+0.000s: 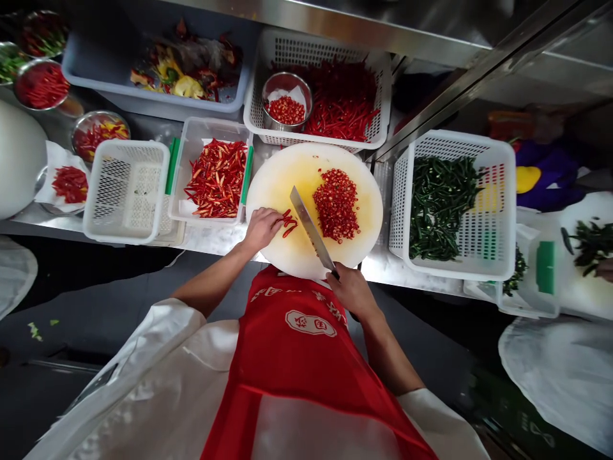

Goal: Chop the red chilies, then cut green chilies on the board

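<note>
On the round white cutting board [297, 166], my left hand [263, 228] has its fingers closed on a few red chili peppers [290, 223] near the board's left side. My right hand [352, 289] grips the dark handle of a long kitchen knife [310, 225]. The blade slants up and left across the board, apart from the peppers in my left hand. To the right of the blade lies a pile of chopped red chili [336, 204]. Yellowish stains mark the middle of the board.
Left of the board stand a clear container [178, 172] of cut red chilies and a white basket [90, 185]. Behind are a basket [325, 41] of whole red chilies holding a metal bowl [268, 83], and a grey bin [110, 83] of scraps. Rightward, a basket [402, 198] holds green chilies.
</note>
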A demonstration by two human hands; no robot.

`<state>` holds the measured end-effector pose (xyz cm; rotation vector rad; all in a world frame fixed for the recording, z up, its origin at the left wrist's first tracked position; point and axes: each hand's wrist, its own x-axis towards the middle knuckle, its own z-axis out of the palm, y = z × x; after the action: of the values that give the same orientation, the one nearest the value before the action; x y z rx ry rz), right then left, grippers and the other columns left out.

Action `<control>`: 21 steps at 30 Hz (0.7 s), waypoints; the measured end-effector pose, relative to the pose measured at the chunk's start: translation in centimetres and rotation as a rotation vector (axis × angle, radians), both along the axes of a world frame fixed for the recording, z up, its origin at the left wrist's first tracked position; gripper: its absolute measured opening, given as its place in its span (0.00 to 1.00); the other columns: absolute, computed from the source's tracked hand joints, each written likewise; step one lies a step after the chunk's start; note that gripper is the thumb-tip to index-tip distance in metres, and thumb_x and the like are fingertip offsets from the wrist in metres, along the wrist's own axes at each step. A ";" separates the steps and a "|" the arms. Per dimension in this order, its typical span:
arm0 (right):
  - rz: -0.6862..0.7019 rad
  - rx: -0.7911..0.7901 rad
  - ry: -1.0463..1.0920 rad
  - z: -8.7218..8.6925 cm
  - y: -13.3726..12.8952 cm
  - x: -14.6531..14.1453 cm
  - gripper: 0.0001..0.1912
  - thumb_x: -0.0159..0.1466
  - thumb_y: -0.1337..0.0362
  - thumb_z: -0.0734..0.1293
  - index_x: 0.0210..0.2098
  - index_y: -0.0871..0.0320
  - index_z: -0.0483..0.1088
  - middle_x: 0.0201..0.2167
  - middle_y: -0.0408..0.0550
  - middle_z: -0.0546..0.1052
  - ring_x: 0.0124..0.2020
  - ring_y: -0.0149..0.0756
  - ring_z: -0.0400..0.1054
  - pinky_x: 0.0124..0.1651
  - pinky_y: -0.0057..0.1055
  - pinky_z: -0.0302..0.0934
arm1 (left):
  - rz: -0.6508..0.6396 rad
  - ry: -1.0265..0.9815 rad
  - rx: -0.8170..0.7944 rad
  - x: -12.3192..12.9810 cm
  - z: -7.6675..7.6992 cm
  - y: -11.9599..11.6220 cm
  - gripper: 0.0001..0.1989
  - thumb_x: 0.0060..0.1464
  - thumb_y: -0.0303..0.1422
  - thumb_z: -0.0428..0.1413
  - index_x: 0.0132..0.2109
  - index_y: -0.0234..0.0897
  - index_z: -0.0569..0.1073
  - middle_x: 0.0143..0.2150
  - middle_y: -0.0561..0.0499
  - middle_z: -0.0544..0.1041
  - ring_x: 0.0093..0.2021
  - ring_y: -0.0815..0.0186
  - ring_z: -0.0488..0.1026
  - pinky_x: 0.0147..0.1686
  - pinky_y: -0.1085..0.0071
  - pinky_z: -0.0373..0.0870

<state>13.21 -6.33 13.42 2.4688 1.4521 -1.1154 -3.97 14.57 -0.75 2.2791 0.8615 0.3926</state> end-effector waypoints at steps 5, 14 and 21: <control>-0.010 -0.003 -0.006 -0.3 0.2 0.0 0.09 0.66 0.63 0.58 0.36 0.58 0.68 0.31 0.51 0.77 0.31 0.37 0.68 0.32 0.30 0.47 | -0.048 -0.049 0.011 1.1 0.2 0.4 0.14 0.61 0.43 0.53 0.44 0.39 0.76 0.47 0.45 0.75 0.49 0.57 0.69 0.51 0.57 0.63; 0.013 0.024 0.030 -0.2 -0.2 0.8 0.08 0.66 0.63 0.58 0.35 0.57 0.67 0.31 0.49 0.77 0.31 0.36 0.68 0.33 0.30 0.47 | -0.165 -0.146 -0.002 1.0 0.3 -1.5 0.12 0.60 0.41 0.55 0.44 0.39 0.75 0.50 0.43 0.73 0.54 0.58 0.67 0.55 0.57 0.66; 0.104 -0.019 -0.011 0.3 0.7 1.2 0.09 0.67 0.63 0.57 0.35 0.57 0.66 0.31 0.50 0.77 0.31 0.37 0.69 0.32 0.31 0.46 | -0.237 -0.119 0.007 1.2 -0.1 -1.0 0.11 0.63 0.38 0.51 0.44 0.41 0.76 0.46 0.45 0.75 0.52 0.58 0.67 0.55 0.55 0.65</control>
<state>14.38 -5.63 13.68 2.3532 1.5400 -1.0887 -2.73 13.53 -0.81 2.3059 0.5238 0.4190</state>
